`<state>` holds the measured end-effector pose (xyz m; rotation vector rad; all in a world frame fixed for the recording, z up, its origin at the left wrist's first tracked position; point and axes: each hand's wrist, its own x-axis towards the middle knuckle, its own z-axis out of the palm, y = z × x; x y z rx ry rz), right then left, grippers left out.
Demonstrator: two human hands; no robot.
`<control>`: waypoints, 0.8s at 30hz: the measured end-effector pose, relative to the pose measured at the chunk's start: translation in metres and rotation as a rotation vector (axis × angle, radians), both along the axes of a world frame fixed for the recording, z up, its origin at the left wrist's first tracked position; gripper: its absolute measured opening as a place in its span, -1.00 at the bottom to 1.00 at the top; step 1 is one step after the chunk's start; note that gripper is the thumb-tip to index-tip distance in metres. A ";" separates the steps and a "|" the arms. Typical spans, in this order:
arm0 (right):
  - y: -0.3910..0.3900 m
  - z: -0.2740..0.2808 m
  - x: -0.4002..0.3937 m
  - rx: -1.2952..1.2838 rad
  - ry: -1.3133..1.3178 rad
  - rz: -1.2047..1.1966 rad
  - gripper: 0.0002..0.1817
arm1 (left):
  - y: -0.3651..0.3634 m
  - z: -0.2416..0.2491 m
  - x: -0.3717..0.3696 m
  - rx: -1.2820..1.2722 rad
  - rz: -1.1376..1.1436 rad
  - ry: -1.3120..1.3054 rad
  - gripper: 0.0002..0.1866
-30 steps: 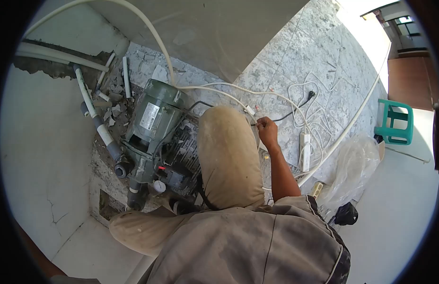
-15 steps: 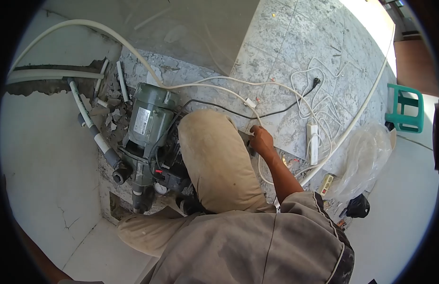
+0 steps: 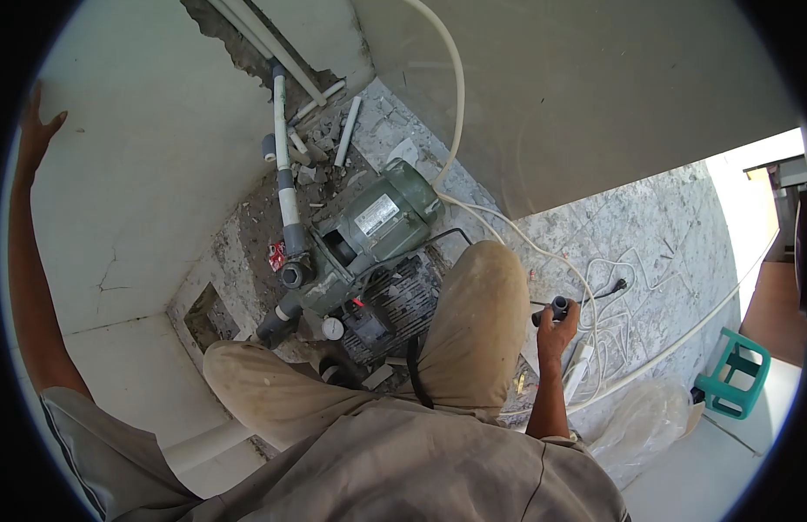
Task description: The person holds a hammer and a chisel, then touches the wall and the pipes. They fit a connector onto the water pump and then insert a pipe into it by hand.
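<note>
My right hand is closed around a short dark grey pipe fitting, its round opening facing up. It is held beside my knee, above the floor and the white cable. At far left, my left hand rests against the white wall with fingers apart, holding nothing. Between my hands stands a green water pump with a silver label, joined to a grey-and-white pipe that ends in an open grey fitting. A round pressure gauge sits at the pump's lower side.
White pipes run in a broken wall channel. Rubble and a loose white pipe piece lie behind the pump. To the right are a coiled white cable, a power strip, clear plastic and a green stool.
The view has swung left, so the pump appears farther right. My left hand has come into view on the wall. My right hand has lifted the dark pipe fitting off the floor area.
</note>
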<state>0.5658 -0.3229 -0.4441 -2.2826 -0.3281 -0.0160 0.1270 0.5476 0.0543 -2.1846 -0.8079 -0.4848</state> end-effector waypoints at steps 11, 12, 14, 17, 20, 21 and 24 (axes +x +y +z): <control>0.200 0.096 -0.006 -0.558 0.353 1.168 -0.54 | -0.073 0.011 0.042 -0.165 0.184 0.050 0.18; 0.211 0.076 -0.007 -0.715 0.368 1.249 -0.50 | -0.083 0.012 0.048 -0.197 0.202 0.063 0.22; 0.227 0.039 0.001 -0.867 0.277 1.235 -0.46 | -0.101 0.015 0.056 -0.248 0.226 0.073 0.31; 0.242 0.050 0.025 -0.981 0.162 1.110 -0.39 | -0.114 0.019 0.064 -0.299 0.252 0.074 0.44; 0.238 0.084 0.034 -0.955 -0.068 0.989 -0.36 | -0.115 0.012 0.062 -0.292 0.236 0.067 0.48; 0.233 0.091 0.035 -0.928 -0.167 0.955 -0.36 | -0.116 0.010 0.061 -0.280 0.226 0.063 0.48; 0.219 0.109 0.028 -0.765 -0.318 0.908 -0.40 | -0.128 0.012 0.069 -0.302 0.277 0.073 0.49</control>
